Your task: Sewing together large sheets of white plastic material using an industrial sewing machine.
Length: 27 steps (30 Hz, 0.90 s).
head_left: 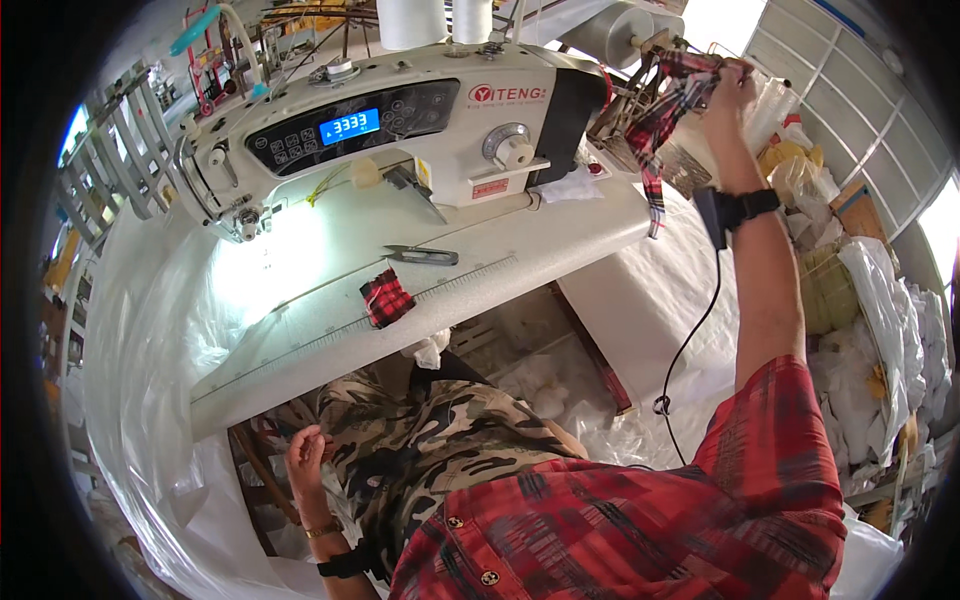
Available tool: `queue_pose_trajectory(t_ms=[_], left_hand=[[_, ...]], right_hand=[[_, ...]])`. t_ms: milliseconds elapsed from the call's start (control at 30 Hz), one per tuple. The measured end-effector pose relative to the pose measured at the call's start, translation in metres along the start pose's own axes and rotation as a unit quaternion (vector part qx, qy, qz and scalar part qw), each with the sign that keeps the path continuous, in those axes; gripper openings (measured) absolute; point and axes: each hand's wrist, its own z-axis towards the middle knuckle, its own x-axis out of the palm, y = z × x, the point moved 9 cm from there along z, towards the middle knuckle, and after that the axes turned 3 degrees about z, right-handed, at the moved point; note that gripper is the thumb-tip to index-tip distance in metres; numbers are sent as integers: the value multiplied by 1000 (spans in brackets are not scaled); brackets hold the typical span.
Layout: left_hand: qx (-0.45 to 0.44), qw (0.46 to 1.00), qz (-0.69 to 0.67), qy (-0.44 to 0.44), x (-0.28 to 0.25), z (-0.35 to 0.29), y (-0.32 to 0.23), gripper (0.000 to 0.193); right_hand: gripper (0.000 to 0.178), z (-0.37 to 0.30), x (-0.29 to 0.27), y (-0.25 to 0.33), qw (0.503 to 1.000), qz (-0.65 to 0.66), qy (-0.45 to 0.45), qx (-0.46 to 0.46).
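Note:
At the far right my right hand [733, 88] is raised beyond the end of the sewing table, closed on a bunch of plaid fabric [655, 130] in red, black and white. A long strip of it hangs beside the table's corner. Low at the left, my left hand [306, 458] is beside my camouflage-covered lap, its fingers loosely bent and nothing visible in them. The white sewing machine [420, 120] stands on the table, its lamp lit over the needle area. A small red-and-black plaid piece [387, 298] lies near the front edge, below the thread snips [421, 256].
White thread cones [410, 22] stand behind the machine. Clear plastic sheeting [140, 330] drapes over the left side. A black cable [690, 340] hangs from my right wrist strap. Bagged scraps [880, 300] are heaped at the right. The table's front edge [420, 340] runs above my lap.

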Motion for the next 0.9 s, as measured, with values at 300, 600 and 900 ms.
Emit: queue_pose_trajectory(t_ms=[300,600,900], left_hand=[[-7,997,-78,2,-3,13,10,25],[4,1000,14,23,11,1,-27,23],[95,989,-81,80,56,-6,-151,20]], right_hand=[[49,-163,-30,-112,857,-369,353,63],[35,-286,50,42,811,-292,446,-240],[51,-494,108,80,684,-126,666,-270]])
